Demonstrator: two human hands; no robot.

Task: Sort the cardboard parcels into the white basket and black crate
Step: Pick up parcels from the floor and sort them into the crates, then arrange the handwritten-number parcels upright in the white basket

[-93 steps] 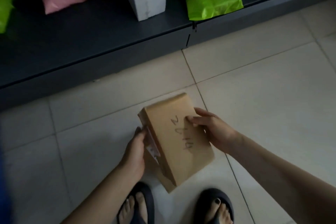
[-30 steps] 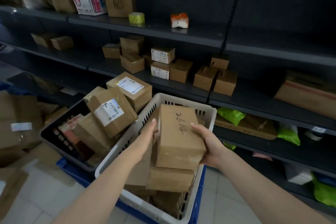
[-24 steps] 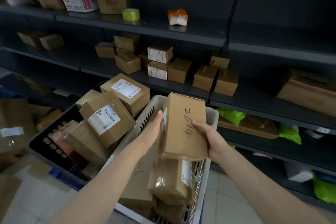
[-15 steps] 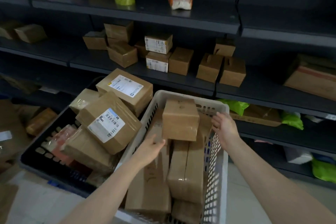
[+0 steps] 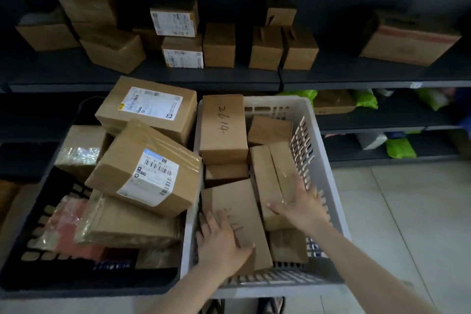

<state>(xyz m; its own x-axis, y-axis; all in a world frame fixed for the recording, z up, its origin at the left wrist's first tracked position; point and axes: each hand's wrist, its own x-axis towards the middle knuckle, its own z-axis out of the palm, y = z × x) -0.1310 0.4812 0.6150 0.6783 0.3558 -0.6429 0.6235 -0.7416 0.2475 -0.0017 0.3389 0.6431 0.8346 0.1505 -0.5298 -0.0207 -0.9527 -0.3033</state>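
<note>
Containers: one white basket (image 5: 323, 150) at 5 o'clock, one black crate (image 5: 76, 285) at 8 o'clock. Cardboard parcels (image 5: 223, 130): about seven in the basket, five visible in the crate, about eleven on the shelf (image 5: 229, 75) at 12 o'clock. Green bags (image 5: 400, 148): four at 3 o'clock.

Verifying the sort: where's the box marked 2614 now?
Head view: the box marked 2614 lies in the far-left corner of the white basket, on top of other boxes, next to the black crate.
</note>
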